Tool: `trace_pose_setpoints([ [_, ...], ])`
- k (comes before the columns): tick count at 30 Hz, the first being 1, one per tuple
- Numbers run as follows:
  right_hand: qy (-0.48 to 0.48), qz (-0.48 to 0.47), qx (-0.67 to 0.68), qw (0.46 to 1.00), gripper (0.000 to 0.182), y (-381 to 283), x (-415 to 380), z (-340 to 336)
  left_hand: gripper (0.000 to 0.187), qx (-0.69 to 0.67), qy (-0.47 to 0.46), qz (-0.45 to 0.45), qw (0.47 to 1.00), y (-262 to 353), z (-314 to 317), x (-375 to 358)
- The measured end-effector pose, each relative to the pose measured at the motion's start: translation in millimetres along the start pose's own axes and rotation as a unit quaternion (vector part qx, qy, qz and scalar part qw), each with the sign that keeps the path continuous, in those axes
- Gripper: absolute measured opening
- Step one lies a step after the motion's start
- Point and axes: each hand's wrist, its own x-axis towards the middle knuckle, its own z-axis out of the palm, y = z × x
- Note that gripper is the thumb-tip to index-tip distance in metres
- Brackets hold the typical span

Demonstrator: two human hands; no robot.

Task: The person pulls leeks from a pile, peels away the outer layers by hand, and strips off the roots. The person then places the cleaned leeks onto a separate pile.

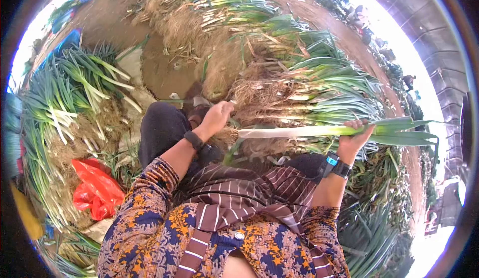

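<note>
A trimmed leek lies across in front of me, its pale stem pointing left and its green leaves to the right. My right hand is closed around it where the leaves begin. My left hand is closed, just left of the stem's base and apart from it. What its fingers hold, if anything, is too small to make out. Below that hand hangs a tuft of brown roots. Beyond the stem lies a long row of leeks with their roots toward the left.
At left, a heap of leeks rests beside a pale sheet. A crumpled red plastic bag lies nearer to me. Leafy scraps cover the ground at right. Brown soil shows ahead, with a dirt path behind the row.
</note>
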Motion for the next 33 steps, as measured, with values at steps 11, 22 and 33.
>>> trace_pose_setpoints([
  [11,-0.311,0.036,0.11,0.943,0.036,-14,-14,1,0.036,0.04,-0.236,0.164,0.957,99,38,-29],
  [22,-0.305,0.046,0.103,0.946,0.035,-9,-23,5,0.021,-0.024,-0.265,0.123,0.956,107,81,-26],
  [33,-0.277,0.064,0.091,0.954,0.035,8,-18,-6,0.02,0.033,-0.307,0.105,0.945,87,90,-21],
])
